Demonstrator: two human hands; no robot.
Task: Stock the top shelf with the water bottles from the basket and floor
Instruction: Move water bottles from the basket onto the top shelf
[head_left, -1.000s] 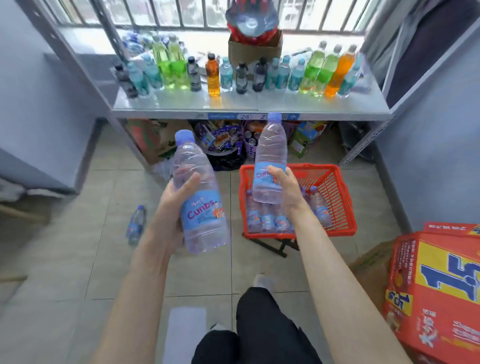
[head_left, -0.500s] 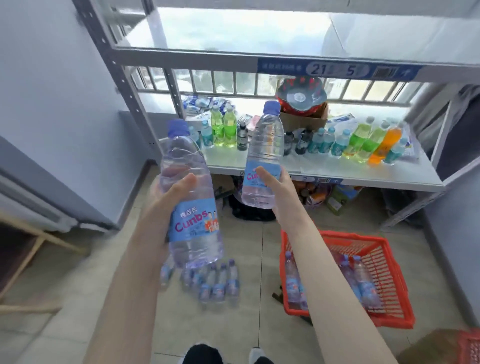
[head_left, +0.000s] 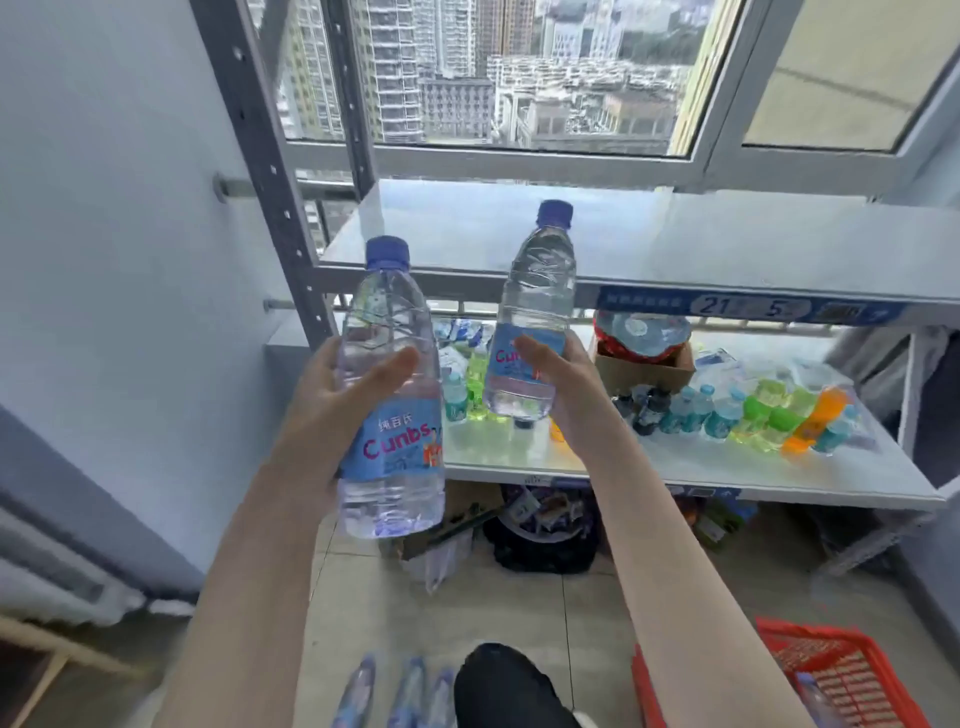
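Left hand (head_left: 332, 415) gripping the near bottle (head_left: 389, 457), right hand (head_left: 563, 387) the far bottle (head_left: 537, 306); both have risen toward the top shelf (head_left: 727, 249) at twelve o'clock.

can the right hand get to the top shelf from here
Probably yes: the right hand holds a bottle just in front of the top shelf, cap above its front edge, with nothing between them. The base must rise over that edge.
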